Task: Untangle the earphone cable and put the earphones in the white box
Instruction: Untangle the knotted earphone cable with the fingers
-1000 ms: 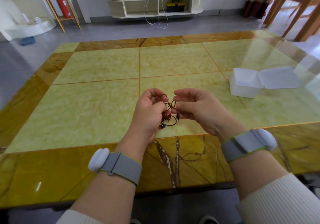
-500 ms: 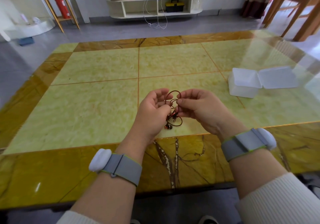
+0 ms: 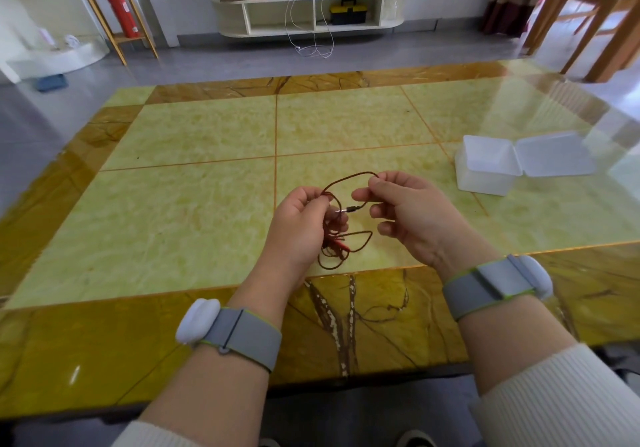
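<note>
The earphone cable [image 3: 349,177] is up in the air over the near part of the tabletop [image 3: 207,183], btwn the two hands. The left hand [image 3: 300,220] has its fingers curled round the messy bunch of cable, w/ loops hanging down under it and a red bit, prob. an earbud, in the mess. The right hand [image 3: 407,211] pinches the cable w/ thumb & first finger, just right of the left hand. A long loop goes over the top from one hand to the other. The small plug [image 3: 350,209] lies flat in the gap, pointing left-right, its tip at the left hand.

The thing that matters: the loose line runs left to right, so I think pulling the hands apart sideways is what frees it. The knot part sits on the left side, low. Not done yet, still lots of loops.

The white box [image 3: 486,166] is open, lid flat beside it, on the far right of the tabletop. The right hand is nearer to it, so that hand prob. does the drop-in later.
</note>
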The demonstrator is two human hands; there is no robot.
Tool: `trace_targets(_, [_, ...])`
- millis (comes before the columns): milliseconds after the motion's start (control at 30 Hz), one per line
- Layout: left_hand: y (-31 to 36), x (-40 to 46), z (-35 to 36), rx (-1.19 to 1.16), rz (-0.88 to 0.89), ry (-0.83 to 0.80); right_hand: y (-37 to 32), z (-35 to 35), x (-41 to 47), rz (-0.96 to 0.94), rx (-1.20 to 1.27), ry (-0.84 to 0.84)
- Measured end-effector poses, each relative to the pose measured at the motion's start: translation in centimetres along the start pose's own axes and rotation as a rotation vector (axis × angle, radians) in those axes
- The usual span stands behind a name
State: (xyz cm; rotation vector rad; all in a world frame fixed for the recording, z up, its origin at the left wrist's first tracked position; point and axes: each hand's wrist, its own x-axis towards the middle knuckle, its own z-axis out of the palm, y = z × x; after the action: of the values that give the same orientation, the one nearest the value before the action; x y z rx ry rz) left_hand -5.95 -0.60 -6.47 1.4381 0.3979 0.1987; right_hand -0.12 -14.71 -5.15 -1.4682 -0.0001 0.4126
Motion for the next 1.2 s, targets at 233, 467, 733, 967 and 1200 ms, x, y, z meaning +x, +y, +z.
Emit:
trace_targets(233, [0.2,-0.2,-0.3,0.038,-0.020,-0.022,0.1,-0.5,0.3,-0.106,-0.087,0.159])
trace_targets(467, [0.0,-0.1,-0.8,-0.025,-0.093,-0.116,0.7,-0.7,0.7,-0.206,-0.164,0.255])
trace_targets(733, [-0.3,0.5,-0.8,-0.032,-0.121,-0.158,1.7,-0.8,1.3,-0.202,-0.397,0.218])
trace_targets(967, [-0.6,0.8,-0.6,-0.073,-0.094,-0.068,1.0,-0.3,0.5,-0.322,-0.437,0.141])
trace_targets(1200, [-0.8,1.1,-0.7,-0.128,-0.058,0.018,0.8,0.9,-0.7,-0.374,-0.640,-0.202])
